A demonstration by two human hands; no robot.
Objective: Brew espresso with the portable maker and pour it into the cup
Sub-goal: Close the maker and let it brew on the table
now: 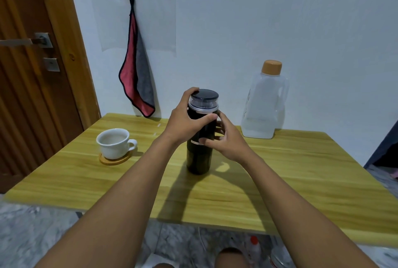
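A tall black portable espresso maker (198, 160) with a clear collar and dark lid stands upright in the middle of the wooden table (301, 177). My left hand (185, 119) grips its upper part, fingers curled round the collar and thumb across the front. My right hand (226, 138) holds the body from the right side, thumb pressing on the front by a white mark. A white cup (114, 142) sits on a round wooden coaster (114, 160) to the left, apart from both hands.
A clear plastic water jug (265, 106) with an orange cap stands at the back right against the wall. A red and grey cloth (137, 82) hangs from a wall hook. A wooden door (32, 63) is at the left.
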